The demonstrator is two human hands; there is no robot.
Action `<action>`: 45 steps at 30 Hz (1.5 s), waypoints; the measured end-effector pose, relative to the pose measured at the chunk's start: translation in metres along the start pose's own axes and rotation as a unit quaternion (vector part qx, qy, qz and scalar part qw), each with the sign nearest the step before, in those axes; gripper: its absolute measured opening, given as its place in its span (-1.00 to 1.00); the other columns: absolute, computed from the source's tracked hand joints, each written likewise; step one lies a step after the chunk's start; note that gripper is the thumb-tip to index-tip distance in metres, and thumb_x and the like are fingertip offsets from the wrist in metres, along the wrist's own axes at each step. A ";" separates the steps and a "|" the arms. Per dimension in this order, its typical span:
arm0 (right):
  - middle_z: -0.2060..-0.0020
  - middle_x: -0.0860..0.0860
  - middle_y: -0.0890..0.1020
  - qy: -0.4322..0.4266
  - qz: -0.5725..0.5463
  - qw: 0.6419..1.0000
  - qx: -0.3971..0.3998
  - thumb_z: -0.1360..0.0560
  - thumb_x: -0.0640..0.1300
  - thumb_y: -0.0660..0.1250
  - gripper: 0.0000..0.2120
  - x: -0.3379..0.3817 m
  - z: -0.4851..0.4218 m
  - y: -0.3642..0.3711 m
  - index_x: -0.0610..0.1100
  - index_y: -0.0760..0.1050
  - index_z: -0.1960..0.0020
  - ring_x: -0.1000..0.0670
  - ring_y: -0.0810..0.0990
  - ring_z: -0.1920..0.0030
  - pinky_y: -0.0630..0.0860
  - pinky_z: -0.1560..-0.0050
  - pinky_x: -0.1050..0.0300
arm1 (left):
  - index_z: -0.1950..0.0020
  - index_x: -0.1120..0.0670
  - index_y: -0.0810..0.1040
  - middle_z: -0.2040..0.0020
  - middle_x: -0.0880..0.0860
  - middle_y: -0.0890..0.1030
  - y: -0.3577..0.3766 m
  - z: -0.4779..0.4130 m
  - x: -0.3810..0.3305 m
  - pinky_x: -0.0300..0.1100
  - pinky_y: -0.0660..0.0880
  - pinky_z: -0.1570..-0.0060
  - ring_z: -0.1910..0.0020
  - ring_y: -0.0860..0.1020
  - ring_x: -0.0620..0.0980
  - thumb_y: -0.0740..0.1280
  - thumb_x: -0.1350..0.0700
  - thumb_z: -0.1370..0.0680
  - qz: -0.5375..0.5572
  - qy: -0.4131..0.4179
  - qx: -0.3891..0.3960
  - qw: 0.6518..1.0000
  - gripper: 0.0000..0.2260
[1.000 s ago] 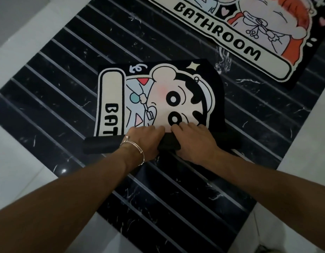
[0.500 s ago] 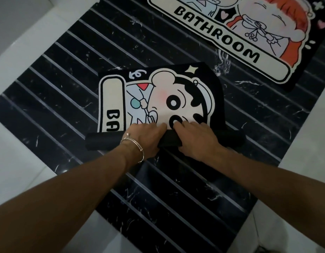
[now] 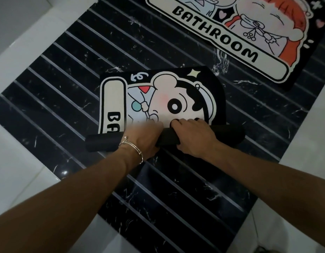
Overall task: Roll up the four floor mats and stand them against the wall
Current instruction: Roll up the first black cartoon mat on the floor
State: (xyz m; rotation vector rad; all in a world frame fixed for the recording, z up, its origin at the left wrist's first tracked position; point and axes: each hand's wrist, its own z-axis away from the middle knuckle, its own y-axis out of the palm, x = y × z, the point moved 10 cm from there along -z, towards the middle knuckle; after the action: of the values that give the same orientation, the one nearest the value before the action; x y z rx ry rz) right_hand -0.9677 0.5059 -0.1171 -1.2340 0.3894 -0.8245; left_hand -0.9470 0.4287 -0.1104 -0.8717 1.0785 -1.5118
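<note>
A small cartoon bath mat (image 3: 163,95) lies on the black striped floor, its near part wound into a black roll (image 3: 229,135) that runs left to right. My left hand (image 3: 145,136), with a silver bracelet at the wrist, lies over the roll left of its middle; its fingertips are blurred. My right hand (image 3: 192,136) grips the roll just right of the middle, fingers curled over its top and thumb on the near side. A second, larger mat (image 3: 249,33) printed BATHROOM lies flat at the upper right, partly cut off by the frame.
The black marble-look floor with pale stripes (image 3: 66,88) runs diagonally through the view. White tile (image 3: 14,161) borders it on the left, and more white floor (image 3: 307,125) lies on the right.
Both hands have pushed the roll away from me. The roll is thicker and covers more of the cartoon face, so less flat mat shows.
</note>
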 end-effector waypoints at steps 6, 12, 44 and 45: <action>0.14 -0.03 0.51 -0.019 -0.056 0.993 0.101 -0.40 -0.07 0.34 -0.70 -0.003 -0.001 0.011 -0.12 0.33 -0.06 -0.09 0.54 0.19 0.48 0.11 0.00 | -0.29 0.02 0.23 -0.11 0.05 0.48 0.005 -0.002 -0.015 -0.09 0.40 0.18 -0.03 0.54 0.07 0.31 -0.05 -0.50 0.002 0.026 0.017 1.000 -0.56; 0.00 -0.05 0.53 -0.007 -0.014 0.998 0.058 -0.40 0.02 0.37 -0.59 0.000 0.000 0.002 -0.10 0.32 -0.15 -0.12 0.53 -0.02 0.38 -0.08 -0.04 | -0.20 0.04 0.29 0.00 0.03 0.53 0.003 -0.004 -0.011 -0.10 0.36 0.26 0.09 0.57 0.06 0.30 -0.04 -0.50 0.023 0.013 0.021 0.999 -0.65; -0.10 -0.05 0.52 -0.057 0.098 0.993 0.015 -0.45 -0.01 0.35 -0.52 0.002 0.000 -0.010 -0.09 0.28 -0.29 -0.10 0.50 -0.09 0.34 -0.10 -0.03 | -0.17 0.04 0.35 0.04 0.03 0.58 0.015 -0.008 -0.008 -0.08 0.52 0.13 0.10 0.57 0.07 0.36 -0.05 -0.43 0.160 0.002 0.079 0.984 -0.62; -0.11 -0.05 0.52 -0.055 0.102 0.993 0.020 -0.45 -0.02 0.35 -0.52 0.001 0.000 -0.009 -0.09 0.27 -0.30 -0.10 0.50 -0.10 0.35 -0.11 -0.04 | -0.17 0.04 0.35 0.04 0.02 0.57 0.014 -0.007 -0.009 -0.08 0.53 0.12 0.09 0.57 0.06 0.36 -0.05 -0.43 0.159 0.003 0.077 0.984 -0.62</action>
State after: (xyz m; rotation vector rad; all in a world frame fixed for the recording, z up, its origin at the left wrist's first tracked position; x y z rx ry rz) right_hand -0.9699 0.5040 -0.1086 -1.1752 0.4008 -0.5855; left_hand -0.9471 0.4378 -0.1260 -0.5577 1.0354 -1.3106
